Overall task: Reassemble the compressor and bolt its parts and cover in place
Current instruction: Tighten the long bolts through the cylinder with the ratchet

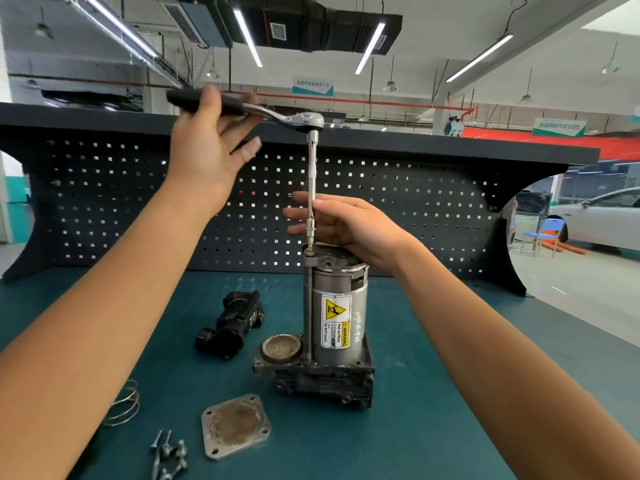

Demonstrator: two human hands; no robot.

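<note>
— While the ratchet [308, 121] sits up top, where's the compressor [339, 306] & which way does the tool run?

— Compressor stands upright on the teal mat [408, 427], mid-bench. Ext. bar [312, 174] is vert., straight down from the ratchet head onto a bolt [309, 252] at the top-left corner of the end cap. Handle runs approx. horiz., out to the left of the head.

— Hands?

— Left hand [207, 140] is at the handle's far end, palm vs. the grip. Its fingers are spread & fairly straight, not wrapped round it. Right hand [349, 225] is the nearer one to the bolt, low on the bar just above the socket. Its fingers are straight behind the bar, thumb just beside it. Looks like steadying, no clench.

— So next swing?

— My guess: left hand sweeps the handle round that vert. axis, right holds the bar plumb over the bolt. If the bar tilts, socket prob. slips off.

— Rest of the job?

— Plenty left, I'd say. Cover plate [237, 426] lies flat on the mat, front-left of the compressor, w/ loose bolts [169, 452] near it. Black housing [230, 323] lies beside the base, apart from it.
</note>
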